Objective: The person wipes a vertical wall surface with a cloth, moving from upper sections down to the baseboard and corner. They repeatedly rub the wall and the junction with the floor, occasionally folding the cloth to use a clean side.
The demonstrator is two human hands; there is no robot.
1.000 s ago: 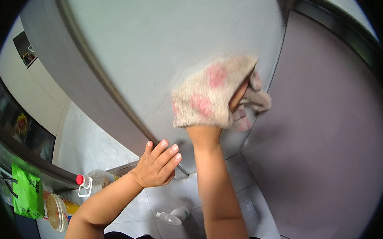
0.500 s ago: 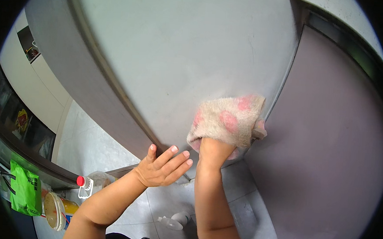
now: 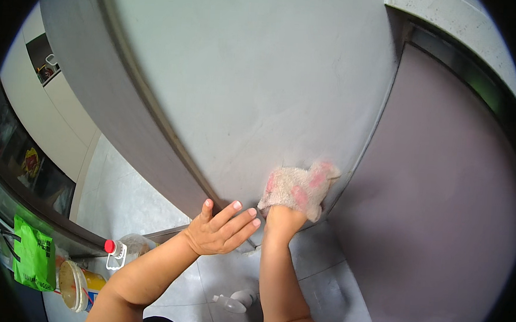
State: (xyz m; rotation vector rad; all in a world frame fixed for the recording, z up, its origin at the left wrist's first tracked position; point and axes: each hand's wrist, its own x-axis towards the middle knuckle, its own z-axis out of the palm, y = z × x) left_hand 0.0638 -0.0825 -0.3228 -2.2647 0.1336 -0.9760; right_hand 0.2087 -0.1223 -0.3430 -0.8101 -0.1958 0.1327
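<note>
Cloth (image 3: 294,190): fluffy, cream, pink-spotted, against smooth grey panel (image 3: 244,89). Right hand (image 3: 284,221): under cloth's lower edge, fingers covered, grip cannot be told. Left hand (image 3: 218,232): left of cloth, fingers extended, parted. Below cloth: plastic bottle (image 3: 241,299), tiled floor (image 3: 173,288). Far left: red-capped clear jug (image 3: 136,246).

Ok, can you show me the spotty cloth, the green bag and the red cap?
Spotty cloth (image 3: 295,188): head view, on its middle.
Green bag (image 3: 33,259): head view, on its front.
Red cap (image 3: 110,246): head view, on its middle.
</note>
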